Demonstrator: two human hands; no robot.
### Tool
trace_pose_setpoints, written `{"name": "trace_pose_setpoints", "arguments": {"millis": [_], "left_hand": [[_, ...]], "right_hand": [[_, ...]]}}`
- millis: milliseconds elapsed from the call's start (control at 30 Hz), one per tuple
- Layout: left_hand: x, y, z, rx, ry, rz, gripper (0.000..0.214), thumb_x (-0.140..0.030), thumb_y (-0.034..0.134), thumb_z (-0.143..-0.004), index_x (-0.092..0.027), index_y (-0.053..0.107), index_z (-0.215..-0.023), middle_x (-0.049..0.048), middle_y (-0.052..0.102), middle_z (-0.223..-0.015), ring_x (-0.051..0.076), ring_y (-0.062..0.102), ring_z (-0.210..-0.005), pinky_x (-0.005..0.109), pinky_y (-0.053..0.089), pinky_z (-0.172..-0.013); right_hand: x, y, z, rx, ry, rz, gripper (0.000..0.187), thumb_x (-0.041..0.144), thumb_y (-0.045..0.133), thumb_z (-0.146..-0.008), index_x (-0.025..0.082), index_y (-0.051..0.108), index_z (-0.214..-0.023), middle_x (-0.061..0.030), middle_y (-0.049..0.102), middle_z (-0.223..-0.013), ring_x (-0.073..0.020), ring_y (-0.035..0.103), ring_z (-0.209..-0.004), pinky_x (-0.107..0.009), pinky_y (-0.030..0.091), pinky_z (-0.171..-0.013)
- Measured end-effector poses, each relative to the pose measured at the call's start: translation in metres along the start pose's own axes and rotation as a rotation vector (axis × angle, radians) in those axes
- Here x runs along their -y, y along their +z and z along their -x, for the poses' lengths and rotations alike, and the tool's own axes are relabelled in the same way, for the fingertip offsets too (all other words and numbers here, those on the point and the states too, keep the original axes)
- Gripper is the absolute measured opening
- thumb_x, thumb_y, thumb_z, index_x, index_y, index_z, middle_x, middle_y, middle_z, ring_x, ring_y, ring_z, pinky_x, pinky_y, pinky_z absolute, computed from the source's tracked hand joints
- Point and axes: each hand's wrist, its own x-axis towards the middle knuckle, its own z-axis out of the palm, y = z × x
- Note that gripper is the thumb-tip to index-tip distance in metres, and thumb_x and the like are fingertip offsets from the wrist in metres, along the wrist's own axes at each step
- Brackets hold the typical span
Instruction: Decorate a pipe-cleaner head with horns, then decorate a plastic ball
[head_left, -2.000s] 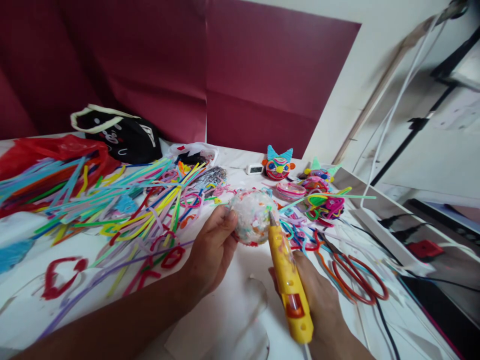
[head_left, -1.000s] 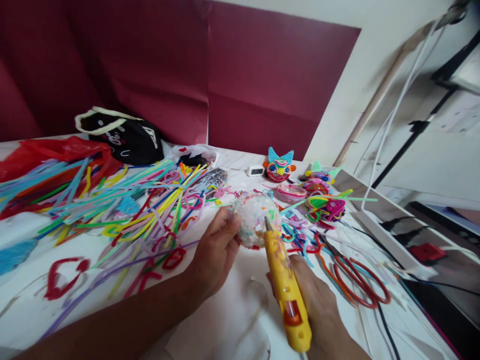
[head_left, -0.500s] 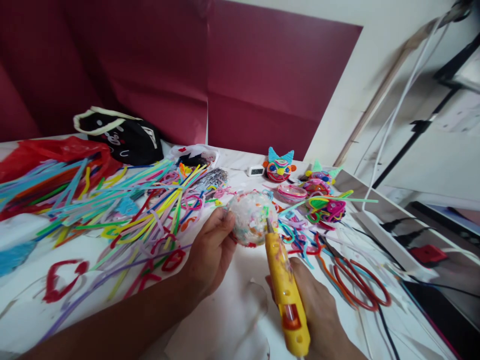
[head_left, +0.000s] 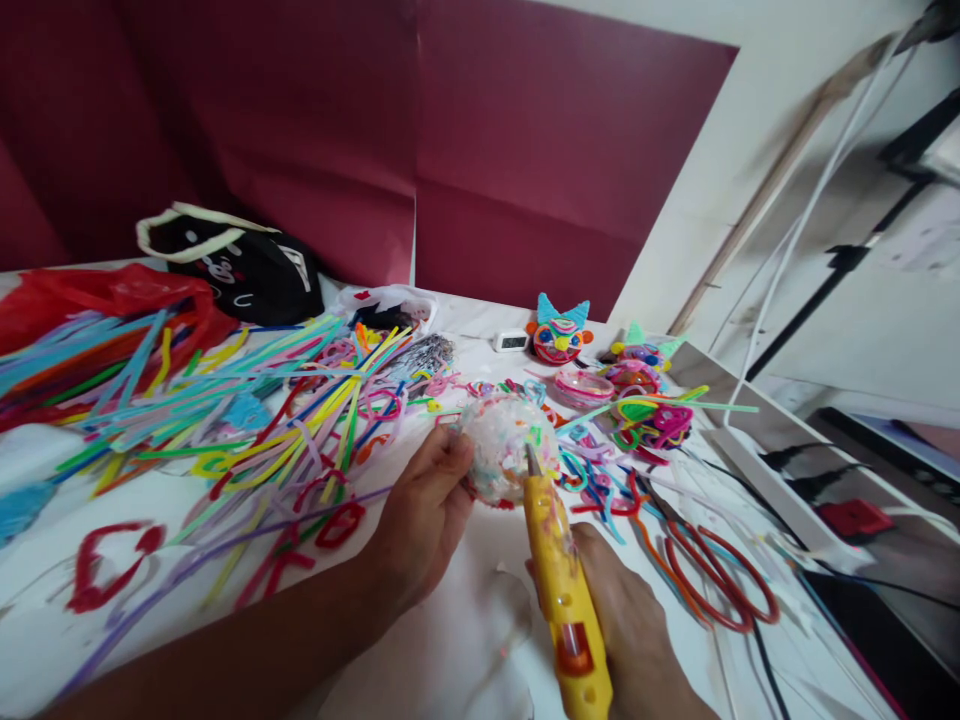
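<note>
My left hand grips the left side of a whitish, translucent round shell specked with coloured bits, thumb on its near face. In my right hand is a yellow hot glue gun with a red switch. Its metal nozzle points up at the shell's right side, at or very close to the surface; contact cannot be made out. Part of the right hand's fingers is hidden behind the gun. Scissors with red-orange handles lie just right of that hand.
Colourful pipe cleaners are heaped on the left, near a red plastic bag and a black bag. At the back stand a small digital clock and a blue-eared craft face. A power strip lies on the right.
The glue gun's nozzle has shifted slightly left and down across the shell. The shell sits a little lower, still in my left hand.
</note>
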Motion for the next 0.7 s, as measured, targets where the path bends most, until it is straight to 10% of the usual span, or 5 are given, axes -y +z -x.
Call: {"name": "trace_pose_setpoints", "arguments": {"millis": [700], "left_hand": [[0.003, -0.005, -0.006, -0.086, -0.044, -0.040, 0.020, -0.033, 0.078, -0.070, -0.020, 0.071, -0.083, 0.0021, 0.061, -0.080, 0.015, 0.056, -0.074, 0.025, 0.054, -0.070]], "right_hand": [[0.012, -0.006, -0.005, 0.047, 0.011, -0.271, 0.008, 0.017, 0.041, -0.093, 0.021, 0.047, -0.094, -0.0028, 0.055, -0.082, -0.0149, 0.058, -0.067, -0.025, 0.047, -0.056]]}}
